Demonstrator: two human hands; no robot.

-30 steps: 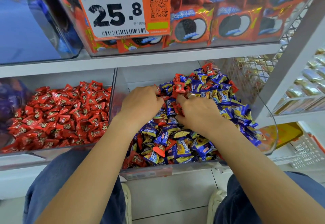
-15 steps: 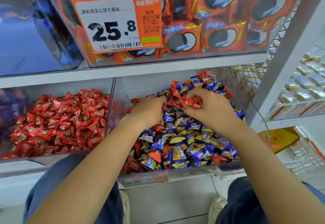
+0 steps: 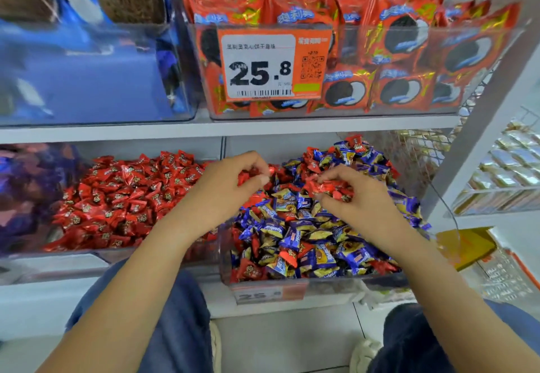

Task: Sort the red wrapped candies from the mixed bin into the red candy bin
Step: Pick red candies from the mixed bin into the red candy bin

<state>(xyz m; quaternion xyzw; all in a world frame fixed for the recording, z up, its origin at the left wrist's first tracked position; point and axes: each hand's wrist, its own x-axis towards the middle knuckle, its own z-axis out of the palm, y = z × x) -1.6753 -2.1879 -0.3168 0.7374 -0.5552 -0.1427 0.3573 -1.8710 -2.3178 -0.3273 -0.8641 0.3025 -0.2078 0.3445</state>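
Observation:
The clear mixed bin (image 3: 321,280) on the lower shelf holds blue-and-gold candies (image 3: 309,235) with red wrapped candies (image 3: 287,257) scattered among them. Left of it stands the red candy bin (image 3: 67,258), heaped with red candies (image 3: 122,197). My left hand (image 3: 225,188) hovers over the divider between the two bins, fingers curled round several red candies (image 3: 251,174). My right hand (image 3: 359,200) is above the mixed pile and grips a bunch of red candies (image 3: 330,188).
An upper shelf (image 3: 228,127) carries a clear bin of orange cookie packs (image 3: 388,89) with an orange price tag (image 3: 274,65) and blue packs (image 3: 81,65) at the left. A white post (image 3: 479,127) and a wire rack stand to the right. My knees are below.
Both hands have lifted out of the mixed pile with red candies in them. My left hand has shifted left toward the divider. The camera has tilted upward.

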